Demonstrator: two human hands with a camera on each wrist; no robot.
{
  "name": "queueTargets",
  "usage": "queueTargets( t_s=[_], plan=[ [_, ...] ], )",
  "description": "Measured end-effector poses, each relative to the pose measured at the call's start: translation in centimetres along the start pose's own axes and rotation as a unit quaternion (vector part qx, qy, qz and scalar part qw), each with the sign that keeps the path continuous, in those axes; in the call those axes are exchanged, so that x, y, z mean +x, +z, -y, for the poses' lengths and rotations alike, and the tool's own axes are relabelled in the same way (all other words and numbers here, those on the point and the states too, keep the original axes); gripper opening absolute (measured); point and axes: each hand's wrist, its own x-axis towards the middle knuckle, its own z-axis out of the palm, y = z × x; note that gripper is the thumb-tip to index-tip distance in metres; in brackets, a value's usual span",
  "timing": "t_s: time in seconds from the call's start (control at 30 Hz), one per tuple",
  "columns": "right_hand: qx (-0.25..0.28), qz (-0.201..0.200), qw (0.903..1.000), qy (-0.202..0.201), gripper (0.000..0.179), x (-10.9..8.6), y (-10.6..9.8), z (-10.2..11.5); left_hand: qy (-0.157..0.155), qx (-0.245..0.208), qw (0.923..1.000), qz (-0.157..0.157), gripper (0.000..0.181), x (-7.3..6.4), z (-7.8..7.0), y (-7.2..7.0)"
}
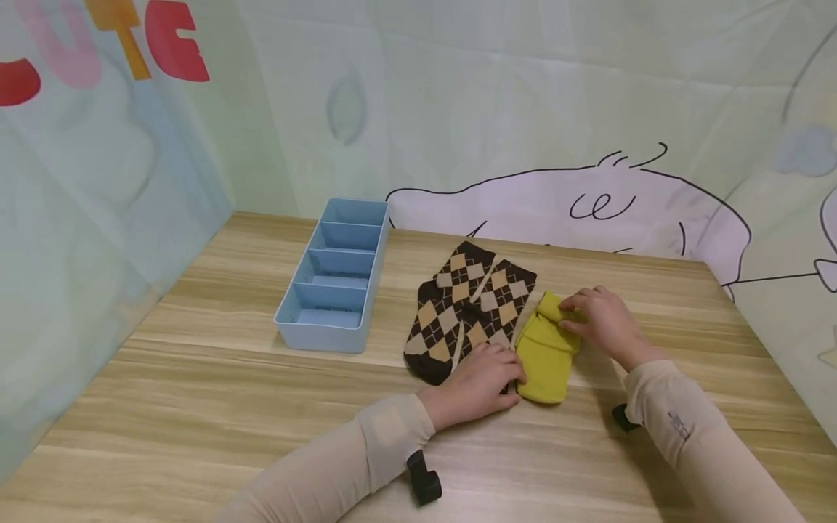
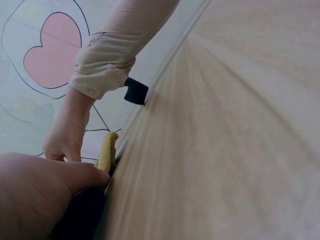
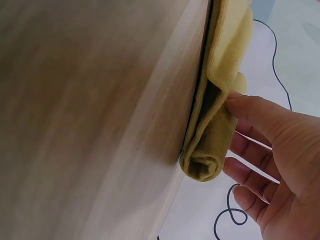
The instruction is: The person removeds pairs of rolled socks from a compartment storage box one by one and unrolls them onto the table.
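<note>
A yellow sock (image 1: 546, 363) lies flat with its far end rolled over; the roll's coiled side shows in the right wrist view. My right hand (image 1: 604, 325) rests at that roll (image 3: 202, 165), thumb and fingertips touching it with the fingers loosely bent and spread. My left hand (image 1: 474, 385) lies low over the near end of the argyle socks, its fingertips at the yellow sock's left edge. In the left wrist view the left thumb (image 2: 87, 176) is right at the yellow fabric. Brown, tan and grey argyle socks (image 1: 434, 319) lie left of the yellow one, partly covered by my left hand.
A blue tray (image 1: 332, 340) with several compartments stands left of the socks. Printed cloth walls (image 1: 490, 109) rise behind and beside the wooden table (image 1: 216, 407). Black wrist pieces (image 1: 425, 479) stick out under both sleeves.
</note>
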Motion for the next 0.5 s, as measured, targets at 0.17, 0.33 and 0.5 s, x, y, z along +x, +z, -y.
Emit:
queueTargets(
  t_s=[0.17,0.33,0.5],
  plan=[
    [0.005,0.0,1.0,0.004,0.027,0.11,-0.11,0.11,-0.001,0.002,1.0,0.001,0.025,0.0,0.05,-0.03],
    [0.003,-0.003,1.0,0.004,0.026,0.11,-0.19,0.18,0.002,0.005,1.0,0.0,0.025,0.0,0.06,0.04],
    [0.002,-0.005,0.9999,0.009,0.026,0.09,-0.26,0.1,0.005,0.008,0.9999,-0.003,0.025,0.01,-0.01,0.0]
  ],
)
